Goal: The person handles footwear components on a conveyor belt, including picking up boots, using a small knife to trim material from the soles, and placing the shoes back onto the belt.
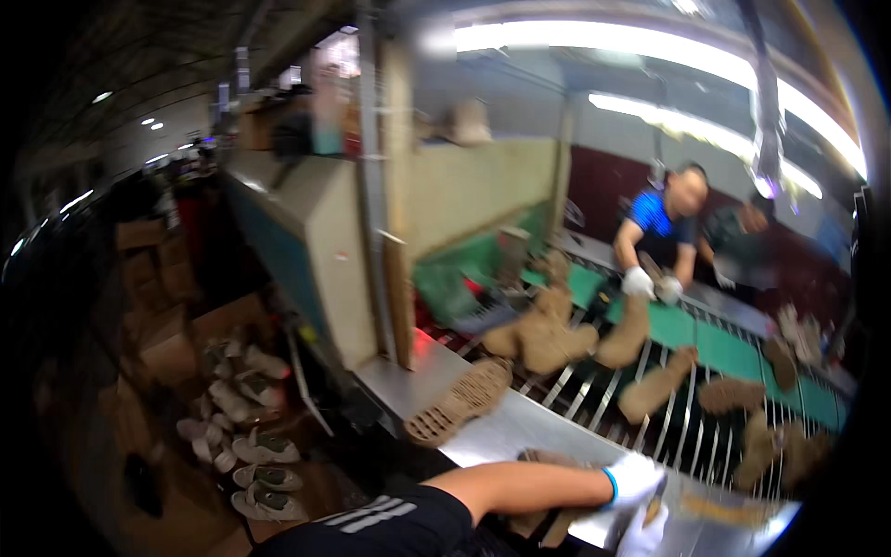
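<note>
Clock centred on the wearer's hands, left hand [634,478] and right hand [642,536] close tog. Clearest way: 10-11 o'clock, bare strip of metal bench [548,420], approx. level, but blocked at its far end by an upturned sole [461,404] at 10, w/ an upright post [373,204] beyond. At 12, a brown shoe [647,395] sits on the rods [682,446]. Narrow lane over bare rods at 1, btwn that shoe & a second sole [731,395]. Approx. 2: clustered shoes [794,455] obstruct. At 3, a yellowish strip [724,510] lies on the bench.
</note>
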A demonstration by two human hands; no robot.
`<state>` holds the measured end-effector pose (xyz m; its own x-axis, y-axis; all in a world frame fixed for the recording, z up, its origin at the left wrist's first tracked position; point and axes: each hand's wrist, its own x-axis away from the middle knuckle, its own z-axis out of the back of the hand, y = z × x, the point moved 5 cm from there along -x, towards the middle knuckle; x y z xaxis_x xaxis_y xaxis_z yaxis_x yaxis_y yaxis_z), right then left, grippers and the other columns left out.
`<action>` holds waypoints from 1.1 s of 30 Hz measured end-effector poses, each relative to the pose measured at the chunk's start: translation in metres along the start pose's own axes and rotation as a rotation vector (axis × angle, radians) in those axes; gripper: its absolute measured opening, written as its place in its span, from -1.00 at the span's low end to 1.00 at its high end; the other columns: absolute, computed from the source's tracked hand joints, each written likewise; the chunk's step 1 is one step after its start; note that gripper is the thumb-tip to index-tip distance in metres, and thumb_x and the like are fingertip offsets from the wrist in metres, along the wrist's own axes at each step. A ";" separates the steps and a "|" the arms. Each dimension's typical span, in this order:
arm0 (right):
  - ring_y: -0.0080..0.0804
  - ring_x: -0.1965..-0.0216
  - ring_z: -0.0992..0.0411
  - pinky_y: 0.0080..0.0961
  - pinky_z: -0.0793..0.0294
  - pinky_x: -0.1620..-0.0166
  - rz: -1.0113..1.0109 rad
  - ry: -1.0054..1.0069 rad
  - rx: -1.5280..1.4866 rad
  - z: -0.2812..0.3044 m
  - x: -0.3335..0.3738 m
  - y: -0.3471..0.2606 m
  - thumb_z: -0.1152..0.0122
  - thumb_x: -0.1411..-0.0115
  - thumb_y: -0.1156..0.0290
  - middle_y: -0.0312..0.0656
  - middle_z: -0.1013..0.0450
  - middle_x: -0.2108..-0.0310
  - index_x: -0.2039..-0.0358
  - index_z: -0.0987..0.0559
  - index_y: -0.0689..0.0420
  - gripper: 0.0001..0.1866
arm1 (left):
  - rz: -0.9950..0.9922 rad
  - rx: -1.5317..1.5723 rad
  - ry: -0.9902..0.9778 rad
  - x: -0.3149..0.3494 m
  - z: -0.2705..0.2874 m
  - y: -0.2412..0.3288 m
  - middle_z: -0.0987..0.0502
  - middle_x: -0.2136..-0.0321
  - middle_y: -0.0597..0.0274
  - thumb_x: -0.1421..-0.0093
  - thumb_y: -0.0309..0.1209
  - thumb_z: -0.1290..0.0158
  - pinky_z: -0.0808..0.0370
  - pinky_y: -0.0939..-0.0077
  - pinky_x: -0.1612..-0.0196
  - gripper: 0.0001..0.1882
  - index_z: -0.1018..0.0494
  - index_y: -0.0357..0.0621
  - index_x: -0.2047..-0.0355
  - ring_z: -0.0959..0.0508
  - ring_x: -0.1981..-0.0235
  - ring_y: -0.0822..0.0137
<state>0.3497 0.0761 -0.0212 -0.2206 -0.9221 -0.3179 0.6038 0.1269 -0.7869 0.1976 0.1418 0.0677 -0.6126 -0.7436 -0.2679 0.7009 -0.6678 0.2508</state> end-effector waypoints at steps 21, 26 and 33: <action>0.11 -0.01 -0.56 -0.13 -0.57 -0.09 0.142 -0.340 0.233 0.018 -0.002 -0.141 -0.21 -0.40 0.10 0.03 -0.59 0.02 -0.21 -0.50 0.13 -0.51 | 0.427 0.398 -0.061 0.217 0.117 -0.095 -0.55 -0.16 -0.23 -0.32 0.07 -0.20 -0.48 0.07 -0.28 -0.24 -0.40 -0.23 -0.32 -0.54 -0.21 -0.18; 0.15 0.06 -0.56 -0.09 -0.57 -0.01 0.361 -0.481 0.496 0.020 -0.007 -0.152 -0.33 -0.30 0.12 0.06 -0.60 0.11 -0.03 -0.62 0.13 -0.59 | 0.275 0.300 0.041 0.193 0.109 -0.115 -0.59 -0.12 -0.23 -0.31 0.17 -0.18 -0.52 0.02 -0.23 -0.24 -0.47 -0.20 -0.26 -0.58 -0.14 -0.25; 0.08 0.20 -0.58 -0.10 -0.57 0.03 0.049 -0.629 0.442 0.002 0.020 -0.179 -0.31 -0.36 0.18 0.06 -0.58 0.24 -0.02 -0.59 0.17 -0.63 | 0.357 0.318 -0.442 0.124 0.114 -0.103 -0.64 -0.08 -0.19 -0.14 0.19 -0.32 -0.53 0.07 -0.23 -0.17 -0.49 -0.10 -0.26 -0.63 -0.13 -0.20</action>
<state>0.2386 0.0343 0.1137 0.2115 -0.9703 0.1173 0.8808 0.1372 -0.4532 0.0075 0.1143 0.1149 -0.5024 -0.8201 0.2740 0.7881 -0.3040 0.5352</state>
